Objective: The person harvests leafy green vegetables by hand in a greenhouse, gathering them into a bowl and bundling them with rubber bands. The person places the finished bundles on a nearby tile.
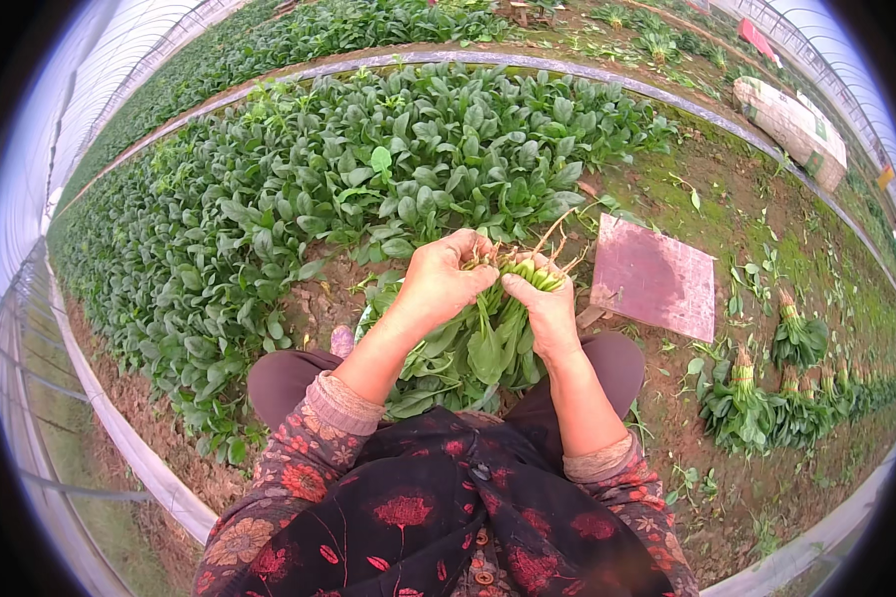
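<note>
A bunch of spinach-like leafy greens (pixel 496 339) hangs from my hands above my lap, stems and roots up, leaves down. My right hand (pixel 545 298) is closed around the pale green stems, its thumb across the front, with thin brown roots sticking out above. Close beside it, my left hand (pixel 452 272) pinches the root end of a few plants between thumb and fingers. More loose leaves (pixel 425 380) lie in my lap below the bunch. Which is the left and which the right follows from the sleeves, both floral.
Dense leafy plants (pixel 418 164) grow ahead and to the left. A reddish square board (pixel 653 276) lies on the soil at the right. Tied bunches (pixel 743 403) stand roots-up in a row farther right. A stuffed white woven sack (pixel 791 130) lies beyond a pale strip (pixel 747 134).
</note>
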A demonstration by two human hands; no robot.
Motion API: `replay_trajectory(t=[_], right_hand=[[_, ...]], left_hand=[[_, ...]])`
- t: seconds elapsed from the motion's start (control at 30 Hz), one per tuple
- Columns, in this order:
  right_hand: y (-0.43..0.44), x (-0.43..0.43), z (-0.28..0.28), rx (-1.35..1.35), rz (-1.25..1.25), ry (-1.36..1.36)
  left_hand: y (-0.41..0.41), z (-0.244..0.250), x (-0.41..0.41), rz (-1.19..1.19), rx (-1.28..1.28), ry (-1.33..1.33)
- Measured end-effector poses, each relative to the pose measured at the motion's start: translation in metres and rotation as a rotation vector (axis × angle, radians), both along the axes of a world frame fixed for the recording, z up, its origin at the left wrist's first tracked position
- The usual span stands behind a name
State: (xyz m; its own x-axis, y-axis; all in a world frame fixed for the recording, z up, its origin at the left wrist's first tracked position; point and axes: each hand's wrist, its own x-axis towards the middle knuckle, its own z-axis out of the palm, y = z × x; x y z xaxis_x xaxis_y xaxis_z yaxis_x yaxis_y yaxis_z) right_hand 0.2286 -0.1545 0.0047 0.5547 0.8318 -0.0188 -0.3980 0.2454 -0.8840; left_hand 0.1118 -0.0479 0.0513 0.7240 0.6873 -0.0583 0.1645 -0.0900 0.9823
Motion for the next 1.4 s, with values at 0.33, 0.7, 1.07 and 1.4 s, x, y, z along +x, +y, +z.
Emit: replay_trajectory(t=[0.33, 0.7, 1.07, 1.4], right_hand=[[0.004, 0.004, -0.007, -0.096, 0.021, -0.186], [-0.002, 0.006, 0.002, 0.027, 0.053, -0.074], [-0.003, 0.010, 0.005, -0.007, 0.057, 0.084], [-0.009, 0.010, 0.011, 0.030, 0.213, 0.114]], left_hand=[[0.002, -0.006, 0.005, 0.004, 0.221, 0.054], [0.006, 0.010, 0.011, -0.150, -0.036, 0.002], [-0.001, -0.007, 0.014, -0.036, -0.237, -0.167], [-0.013, 0.007, 0.014, -0.113, -0.167, -0.121]])
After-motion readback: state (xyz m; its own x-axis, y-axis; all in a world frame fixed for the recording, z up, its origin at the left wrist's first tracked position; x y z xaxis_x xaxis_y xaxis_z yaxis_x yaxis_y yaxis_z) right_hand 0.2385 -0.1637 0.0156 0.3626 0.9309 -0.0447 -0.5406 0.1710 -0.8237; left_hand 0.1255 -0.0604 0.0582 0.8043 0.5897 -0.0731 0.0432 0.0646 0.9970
